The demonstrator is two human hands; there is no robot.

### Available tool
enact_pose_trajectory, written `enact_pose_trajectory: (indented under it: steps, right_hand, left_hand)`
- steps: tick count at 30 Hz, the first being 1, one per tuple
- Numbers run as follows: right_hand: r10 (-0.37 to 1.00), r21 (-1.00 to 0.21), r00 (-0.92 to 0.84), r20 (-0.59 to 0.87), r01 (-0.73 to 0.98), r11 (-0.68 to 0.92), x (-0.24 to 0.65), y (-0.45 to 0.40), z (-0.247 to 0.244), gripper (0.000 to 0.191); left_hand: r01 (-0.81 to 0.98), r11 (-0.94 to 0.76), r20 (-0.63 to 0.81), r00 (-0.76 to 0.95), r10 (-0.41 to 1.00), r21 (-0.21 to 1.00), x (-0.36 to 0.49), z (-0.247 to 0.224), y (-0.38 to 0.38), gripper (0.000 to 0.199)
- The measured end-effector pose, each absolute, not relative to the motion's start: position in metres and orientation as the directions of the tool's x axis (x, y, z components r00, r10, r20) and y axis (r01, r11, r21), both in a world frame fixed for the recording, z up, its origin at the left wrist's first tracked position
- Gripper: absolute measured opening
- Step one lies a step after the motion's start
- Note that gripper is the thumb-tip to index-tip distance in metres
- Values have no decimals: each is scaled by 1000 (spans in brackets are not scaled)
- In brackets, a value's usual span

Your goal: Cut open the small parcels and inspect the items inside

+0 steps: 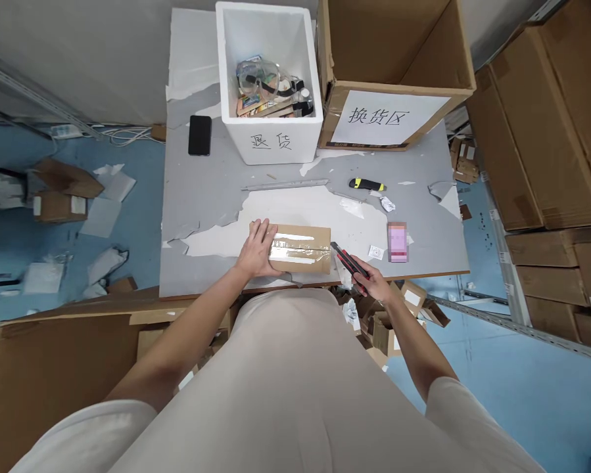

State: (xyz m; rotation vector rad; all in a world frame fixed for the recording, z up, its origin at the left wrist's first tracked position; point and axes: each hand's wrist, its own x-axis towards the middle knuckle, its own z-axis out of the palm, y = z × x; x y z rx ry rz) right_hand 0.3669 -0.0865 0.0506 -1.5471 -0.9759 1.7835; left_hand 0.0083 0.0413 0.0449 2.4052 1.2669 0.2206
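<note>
A small taped cardboard box (pixel 301 249) lies near the front edge of the table, with clear tape and white strips along its top. My left hand (pixel 260 251) grips its left end, fingers over the far corner and thumb at the near side. In my right hand (pixel 371 281) is a black and red utility knife (pixel 349 263), fingers closed round its handle. The knife's tip points up and left, right by the box's right end; whether it touches I cannot tell. A second cutter (pixel 367 184), black and yellow, lies farther back on the table.
Behind stand a white foam bin (pixel 270 141) holding goggles and other goods, and a large open carton (pixel 334 121) with a paper sign. A black phone (pixel 200 135) and a pink-screened device (pixel 398 242) lie on the torn-surfaced table (pixel 201 190). Stacked cartons (pixel 546 131) line the right.
</note>
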Motion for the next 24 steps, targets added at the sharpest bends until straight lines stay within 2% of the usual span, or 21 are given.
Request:
enact_pose_trajectory:
  steps: [11, 15, 18, 21, 24]
  right_hand:
    - [766, -785, -184, -616, 54, -617, 354, -131, 53, 68]
    - [768, -777, -117, -629, 67, -626, 361, -137, 63, 70]
    - [793, -793, 30, -609, -3, -609, 366, -138, 67, 73]
    - [804, -821, 171, -570, -145, -551, 351, -129, 63, 57]
    - [792, -797, 173, -586, -299, -524, 316, -113, 56, 45]
  left_hand:
    - [749, -463, -61, 553, 831, 473, 9, 42, 42, 132]
    - [741, -470, -69, 566, 822, 480, 8, 42, 42, 135]
    - [729, -453, -109, 579, 808, 513, 6, 47, 44, 135]
    - [719, -365, -108, 519, 848, 592, 1, 49, 49, 113]
    - [719, -149, -90, 282, 955, 679, -7, 44, 60, 81]
